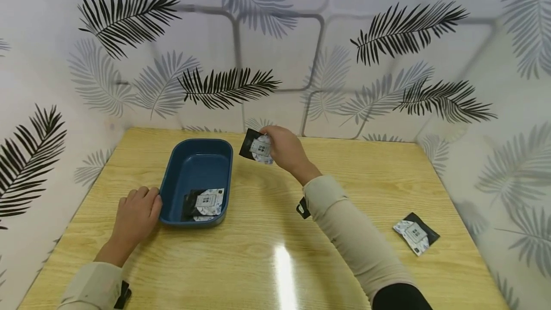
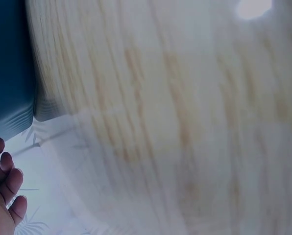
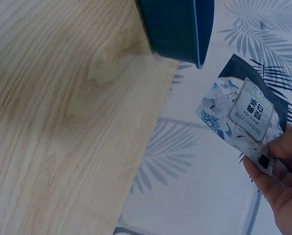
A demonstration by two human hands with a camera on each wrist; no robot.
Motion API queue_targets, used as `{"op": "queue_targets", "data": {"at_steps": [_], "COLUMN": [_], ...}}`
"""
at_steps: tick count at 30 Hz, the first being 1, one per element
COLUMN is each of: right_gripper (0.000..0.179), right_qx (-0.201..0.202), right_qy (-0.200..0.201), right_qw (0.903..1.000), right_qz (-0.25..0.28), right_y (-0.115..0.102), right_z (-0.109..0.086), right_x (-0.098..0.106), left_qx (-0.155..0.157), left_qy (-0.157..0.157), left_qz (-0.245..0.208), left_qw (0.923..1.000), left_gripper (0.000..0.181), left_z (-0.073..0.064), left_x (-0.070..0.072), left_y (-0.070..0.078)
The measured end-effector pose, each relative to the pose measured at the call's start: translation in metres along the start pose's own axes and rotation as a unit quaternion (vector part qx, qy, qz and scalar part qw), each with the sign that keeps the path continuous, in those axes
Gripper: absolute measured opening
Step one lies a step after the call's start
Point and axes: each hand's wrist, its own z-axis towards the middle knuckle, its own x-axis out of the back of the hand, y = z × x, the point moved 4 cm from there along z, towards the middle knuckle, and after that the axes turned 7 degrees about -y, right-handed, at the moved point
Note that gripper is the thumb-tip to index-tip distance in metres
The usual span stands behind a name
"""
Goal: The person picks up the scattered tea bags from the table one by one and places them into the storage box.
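Note:
My right hand (image 1: 285, 149) pinches a black-and-white tea sachet (image 1: 259, 148) by its edge, raised above the table to the right of the blue bin (image 1: 200, 166). In the right wrist view, the sachet (image 3: 241, 105) shows blue flowers and the words "WHITE TEA", with thumb and fingers at one corner. At the bin's left side, my left hand (image 1: 137, 214) touches the outer wall near the rim with relaxed fingers. Similar tea sachets (image 1: 208, 202) lie overlapped in the near end of the bin. The left wrist view catches only fingers (image 2: 11, 183) beside the bin.
Another tea sachet (image 1: 415, 234) lies on the right part of the wooden table (image 1: 241, 262). Behind the table's far edge rises a wall (image 1: 280, 51) with a leaf pattern.

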Motion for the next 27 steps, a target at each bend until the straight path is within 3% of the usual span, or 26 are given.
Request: {"op": "queue_targets", "data": {"at_steps": [9, 19, 27], "right_gripper": [0.04, 0.049, 0.049], "right_qx": [0.001, 0.026, 0.048], "right_qy": [-0.041, -0.037, -0.047], "right_qw": [0.999, 0.999, 0.9977], "right_qz": [-0.019, -0.004, -0.003], "right_y": [-0.024, -0.048, -0.061], "right_z": [0.01, 0.018, 0.02], "right_x": [-0.01, -0.02, -0.03], "left_qx": [0.005, 0.012, 0.007], "left_qy": [-0.01, -0.022, -0.011], "left_qz": [-0.003, -0.001, 0.005], "left_qw": [0.9999, 0.9997, 0.9999], "left_gripper": [0.019, 0.02, 0.018], "left_z": [0.001, 0.0, 0.0], "left_x": [-0.001, 0.0, 0.0], "left_y": [-0.002, -0.002, 0.0]}}
